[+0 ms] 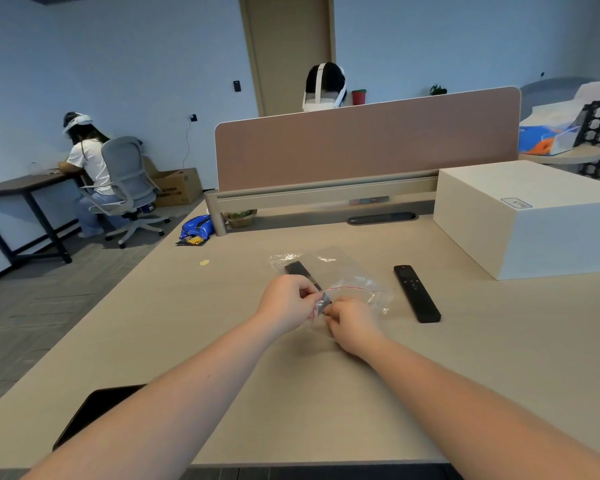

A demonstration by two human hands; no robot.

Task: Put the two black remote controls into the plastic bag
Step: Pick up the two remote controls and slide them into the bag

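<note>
A clear plastic bag (329, 268) with a red zip line lies on the beige desk (222, 306). One black remote control (300, 270) shows through the bag's film, its near end between my hands. My left hand (286, 301) pinches the bag's near edge from the left. My right hand (352, 323) pinches the same edge from the right, fingertips close to the left hand. The second black remote control (416, 293) lies bare on the desk, to the right of the bag and apart from it.
A large white box (530, 216) stands at the right. A pink divider panel (364, 140) closes the far side. A dark flat device (94, 410) lies at the near left edge. Blue snack packets (196, 228) sit far left. A person sits at another desk.
</note>
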